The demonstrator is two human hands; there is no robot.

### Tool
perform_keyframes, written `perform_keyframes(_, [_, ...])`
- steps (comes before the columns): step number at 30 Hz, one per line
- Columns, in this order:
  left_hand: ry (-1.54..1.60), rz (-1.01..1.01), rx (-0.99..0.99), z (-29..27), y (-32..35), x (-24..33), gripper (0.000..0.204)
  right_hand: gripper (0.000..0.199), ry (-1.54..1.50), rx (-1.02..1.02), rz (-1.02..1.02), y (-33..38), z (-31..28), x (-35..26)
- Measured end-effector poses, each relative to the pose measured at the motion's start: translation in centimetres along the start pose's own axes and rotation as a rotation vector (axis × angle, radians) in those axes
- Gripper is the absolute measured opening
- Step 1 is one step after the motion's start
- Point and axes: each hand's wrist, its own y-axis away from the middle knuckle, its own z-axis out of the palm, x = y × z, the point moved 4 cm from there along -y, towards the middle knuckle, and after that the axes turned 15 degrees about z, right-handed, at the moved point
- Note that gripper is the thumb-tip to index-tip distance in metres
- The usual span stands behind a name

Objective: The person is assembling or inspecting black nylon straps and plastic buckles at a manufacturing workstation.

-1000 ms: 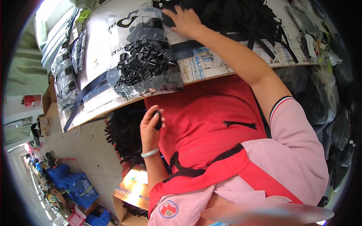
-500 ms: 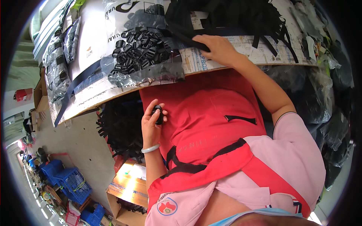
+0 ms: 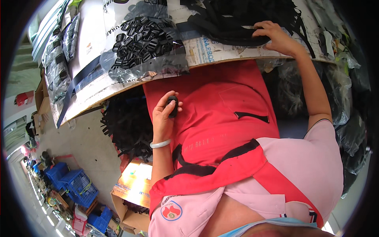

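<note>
In front of my red apron (image 3: 213,98), my left hand (image 3: 162,112) is closed around a small black plastic buckle (image 3: 172,106), which the fingers partly cover. At the right part of the table, my right hand (image 3: 276,38) has its fingers curled on a black webbing strap (image 3: 241,38). That strap runs leftward along the front of a heap of black straps (image 3: 252,14). Left of the straps, many black buckles (image 3: 142,41) lie piled on a clear plastic bag (image 3: 158,71).
The table (image 3: 87,94) has a curved-looking front edge before me. Bagged buckles (image 3: 59,75) and a dark blue strap (image 3: 79,79) lie at its left end. Below are black strips (image 3: 128,122) and a cardboard box (image 3: 134,183). Blue crates (image 3: 81,187) stand on the floor.
My right hand has moved to the right along the table, and the black strap under it has shifted right too. My left hand has risen slightly and moved right with the buckle.
</note>
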Motion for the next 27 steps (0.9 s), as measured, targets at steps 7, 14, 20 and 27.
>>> perform_keyframes(7, [0.059, -0.111, 0.017, 0.3, 0.1, -1.1, 0.032, 0.024, -0.382, 0.176, -0.221, -2.3, -2.7, -10.2])
perform_keyframes(14, [0.029, -0.055, -0.017, 2.9, -0.2, -0.8, 0.030, 0.028, -0.034, 0.362, 0.092, -8.1, -0.2, -14.3])
perform_keyframes(20, [0.066, -0.087, 0.044, 1.5, -0.1, -0.4, 0.030, 0.015, -0.503, 0.673, -0.222, -6.4, -3.8, -14.6])
perform_keyframes(27, [0.076, -0.048, -0.060, 2.6, -0.6, -0.6, 0.027, 0.015, -0.619, 0.278, -0.004, 3.0, -9.7, -16.4])
